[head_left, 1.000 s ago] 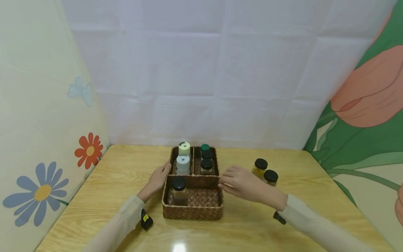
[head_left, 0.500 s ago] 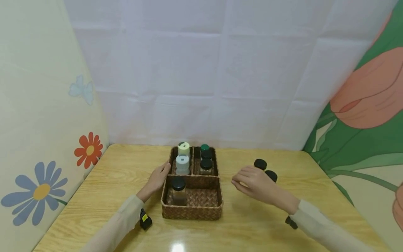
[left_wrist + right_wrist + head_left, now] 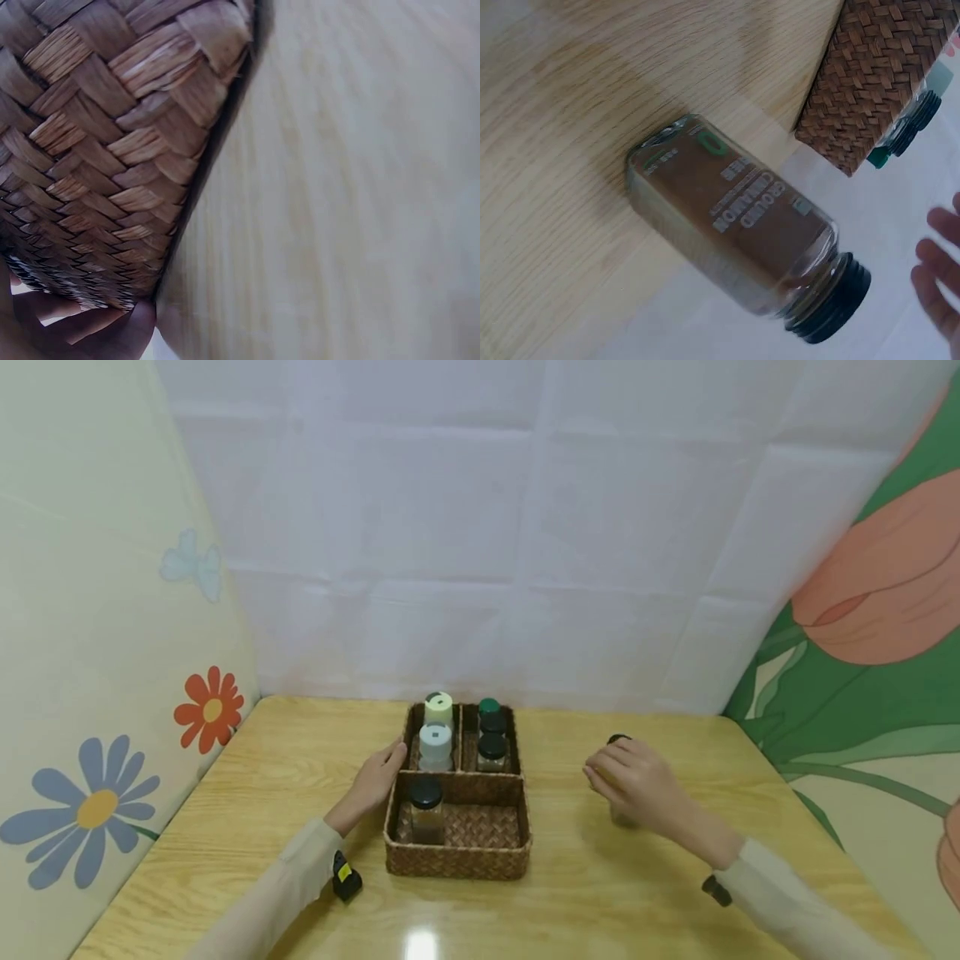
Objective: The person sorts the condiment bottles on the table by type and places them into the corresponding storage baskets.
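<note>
My left hand (image 3: pixel 373 781) rests against the left wall of a brown woven basket (image 3: pixel 457 864), its fingertips (image 3: pixel 139 326) at the wall's lower edge in the left wrist view. On the right, my right hand (image 3: pixel 633 785) is above two black-capped jars, mostly covering them in the head view. A square glass jar of ground cinnamon (image 3: pixel 735 217) stands on the table, with the right fingers (image 3: pixel 934 281) spread apart from its black cap (image 3: pixel 829 300). Behind the hand, the other jar's black cap (image 3: pixel 619 738) peeks out.
The basket's front compartment holds one black-capped jar (image 3: pixel 427 814) at its left. Back left are bottles with a pale yellow cap (image 3: pixel 438 706) and a white cap (image 3: pixel 435 742). Back right holds a green-capped bottle (image 3: pixel 489 706) and two black-capped jars (image 3: pixel 492 752). A white cloth (image 3: pixel 480 568) hangs behind.
My right hand has moved from beside the basket's right wall rightward to the two jars, now covering most of them. The left hand and basket have stayed in place.
</note>
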`<state>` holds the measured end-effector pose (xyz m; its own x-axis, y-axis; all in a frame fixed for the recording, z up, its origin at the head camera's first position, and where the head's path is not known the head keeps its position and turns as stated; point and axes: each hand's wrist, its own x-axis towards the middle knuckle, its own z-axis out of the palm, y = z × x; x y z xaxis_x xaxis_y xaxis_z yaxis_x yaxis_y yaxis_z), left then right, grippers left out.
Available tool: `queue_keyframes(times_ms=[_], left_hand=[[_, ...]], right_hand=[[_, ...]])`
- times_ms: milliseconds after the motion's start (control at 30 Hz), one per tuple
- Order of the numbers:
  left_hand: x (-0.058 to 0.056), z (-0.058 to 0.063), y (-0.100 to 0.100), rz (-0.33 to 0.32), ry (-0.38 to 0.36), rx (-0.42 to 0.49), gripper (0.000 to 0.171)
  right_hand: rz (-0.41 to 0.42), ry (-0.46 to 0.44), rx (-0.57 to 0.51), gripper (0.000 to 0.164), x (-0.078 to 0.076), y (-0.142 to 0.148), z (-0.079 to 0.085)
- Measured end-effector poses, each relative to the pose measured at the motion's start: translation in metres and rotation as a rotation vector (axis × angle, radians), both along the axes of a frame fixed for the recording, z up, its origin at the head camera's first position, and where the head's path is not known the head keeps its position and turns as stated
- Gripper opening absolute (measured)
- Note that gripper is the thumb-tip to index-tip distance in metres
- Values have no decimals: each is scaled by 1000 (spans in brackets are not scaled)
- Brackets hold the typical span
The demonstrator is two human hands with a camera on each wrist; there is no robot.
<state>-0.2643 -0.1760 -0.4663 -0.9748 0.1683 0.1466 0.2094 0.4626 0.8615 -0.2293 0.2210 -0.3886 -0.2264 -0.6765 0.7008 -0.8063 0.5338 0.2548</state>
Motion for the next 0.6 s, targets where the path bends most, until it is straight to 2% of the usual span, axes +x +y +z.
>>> queue_keyframes(times_ms=[100, 233, 433, 600], left_hand=[[0, 1, -1, 2, -2, 6, 59], [0, 1, -1, 3, 0, 11, 59], [1, -1, 0, -3, -5, 5, 57], [0, -2, 1, 7, -6, 3, 57]], right_hand=[[-96, -9, -33, 46, -3, 9, 0], [-215, -94, -57, 56, -6, 22, -3], [-338, -200, -43, 33, -2, 37, -12], [-440, -291, -67, 33, 6, 42, -21]])
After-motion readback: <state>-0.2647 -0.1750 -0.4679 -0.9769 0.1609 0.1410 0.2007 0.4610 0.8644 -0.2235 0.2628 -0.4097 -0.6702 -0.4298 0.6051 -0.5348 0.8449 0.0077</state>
